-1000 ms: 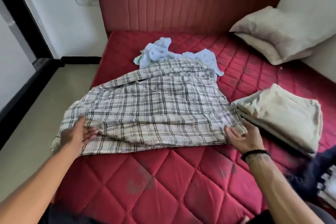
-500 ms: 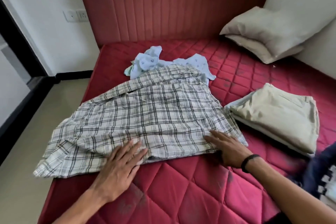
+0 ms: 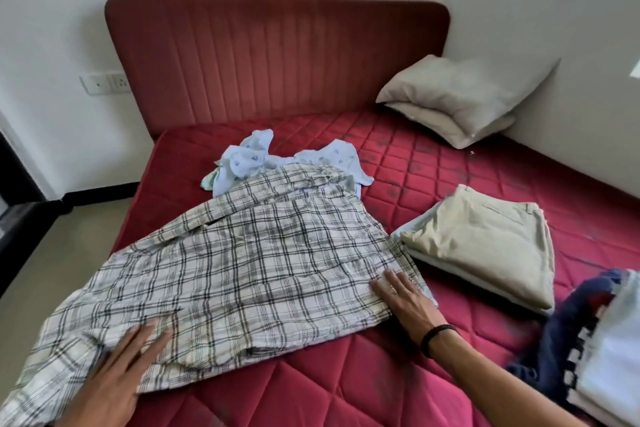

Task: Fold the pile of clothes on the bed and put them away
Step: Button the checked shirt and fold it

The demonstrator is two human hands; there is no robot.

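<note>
Now I press my left hand [image 3: 114, 374] flat, fingers straight, on the near left part of the plaid shirt [image 3: 242, 267] spread across the red mattress [image 3: 311, 388]; my right hand [image 3: 403, 298] lies flat on its right hem, beside the folded beige trousers [image 3: 485, 246].

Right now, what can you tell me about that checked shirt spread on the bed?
The white woven-looking shirt with dark checks lies spread, slightly rumpled, on the red quilted mattress, its left part overhanging the edge. The left hand and right hand lie flat on its near part. Its far end overlaps a crumpled pale blue printed garment.
</note>
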